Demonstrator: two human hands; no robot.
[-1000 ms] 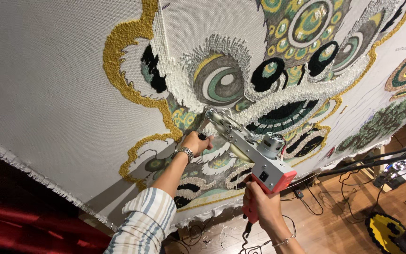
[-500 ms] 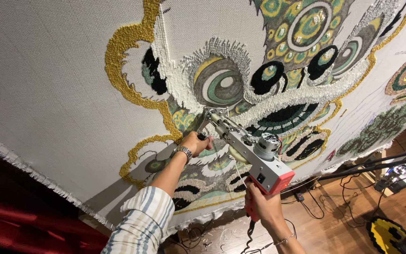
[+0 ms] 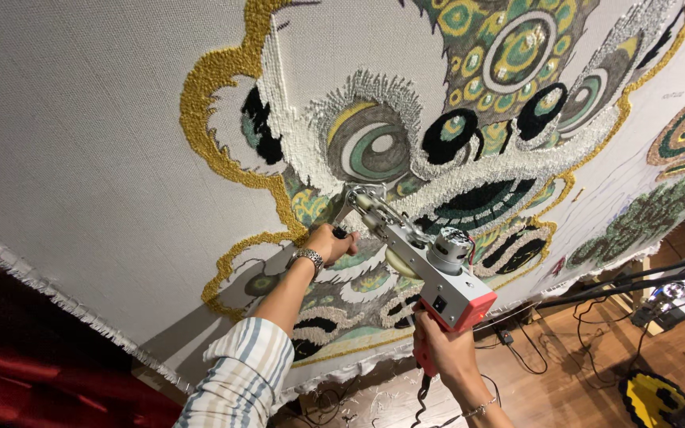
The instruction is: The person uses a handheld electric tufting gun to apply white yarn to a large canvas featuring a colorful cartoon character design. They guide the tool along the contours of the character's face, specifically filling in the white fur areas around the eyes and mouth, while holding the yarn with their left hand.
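A large stretched cloth [image 3: 81, 143] fills the view, tufted with a lion-like face in gold, white, green and black yarn [image 3: 406, 150]. A grey tufting gun with a red rear [image 3: 426, 265] points its tip at the cloth near the gold outline. My left hand [image 3: 331, 244], a watch on its wrist and a striped sleeve below, grips the gun's front handle. My right hand [image 3: 445, 353] holds the red rear grip, from which a cord hangs down.
The cloth's frayed edge [image 3: 49, 293] runs along the lower left over a dark red area. A wooden floor [image 3: 580, 357] at lower right carries cables, a dark stand bar [image 3: 628, 285], and a yellow and black rug piece [image 3: 656, 396].
The gun and both hands have shifted slightly left and up along the cloth, toward the gold outline.
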